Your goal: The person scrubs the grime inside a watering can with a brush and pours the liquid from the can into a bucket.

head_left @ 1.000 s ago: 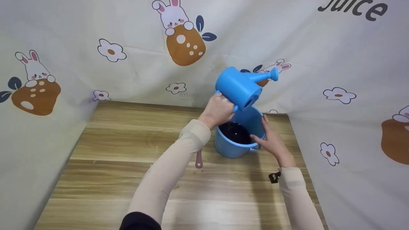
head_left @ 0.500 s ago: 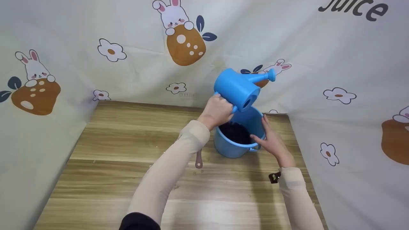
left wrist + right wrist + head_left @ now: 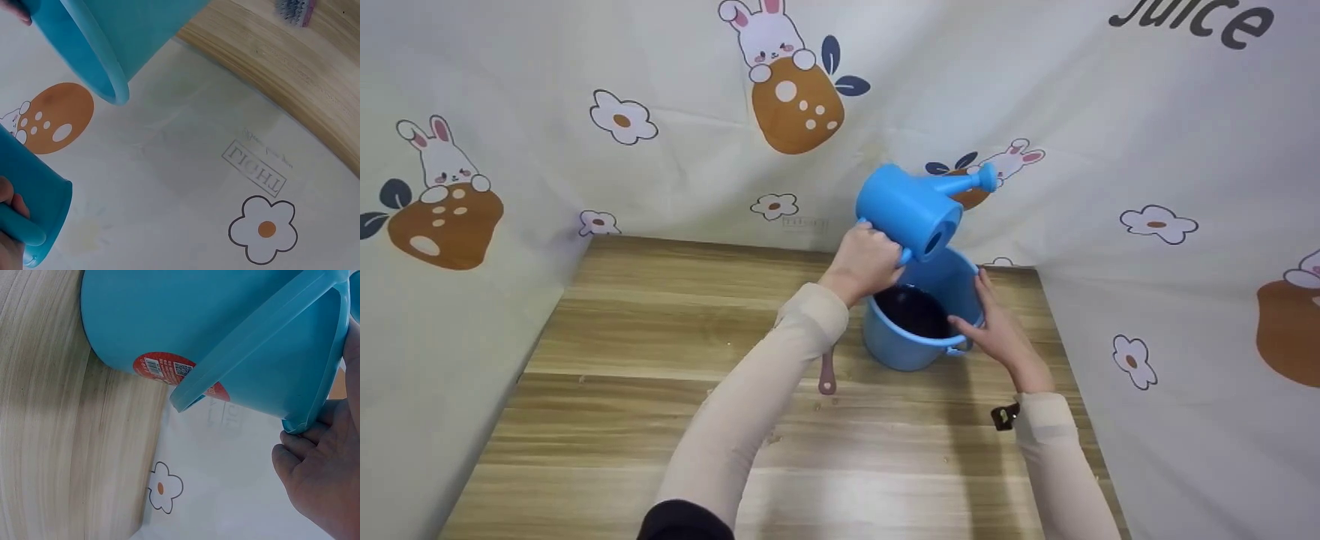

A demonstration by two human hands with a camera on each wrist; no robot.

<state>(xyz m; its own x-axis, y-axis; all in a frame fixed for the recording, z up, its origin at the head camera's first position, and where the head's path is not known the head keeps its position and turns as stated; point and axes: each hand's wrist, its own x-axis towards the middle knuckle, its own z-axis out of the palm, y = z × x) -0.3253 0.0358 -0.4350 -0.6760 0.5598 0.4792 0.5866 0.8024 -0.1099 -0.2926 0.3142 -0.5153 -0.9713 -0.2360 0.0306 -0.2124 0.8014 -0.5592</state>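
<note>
My left hand [image 3: 865,259] grips the handle of a blue watering can [image 3: 904,210], held tipped above a light-blue bucket [image 3: 904,349]. The can's open top faces down toward the bucket, and its spout points right. Dark liquid [image 3: 913,311] lies in the bucket. My right hand [image 3: 997,322] holds the bucket's right rim, thumb inside and fingers outside. In the right wrist view those fingers [image 3: 301,453] curl at the rim beside the hanging bail handle [image 3: 259,340]. The left wrist view catches the can [image 3: 36,185] at its left edge, with the bucket [image 3: 146,34] above.
A brush with a pinkish handle [image 3: 827,375] lies on the wooden table [image 3: 622,420], partly under my left forearm; its bristles [image 3: 292,10] show in the left wrist view. Printed cloth walls [image 3: 682,165] stand close behind the bucket and along both sides. Droplets dot the tabletop.
The watering can and my left hand have shifted slightly left and down over the bucket. My right hand and the bucket keep their place.
</note>
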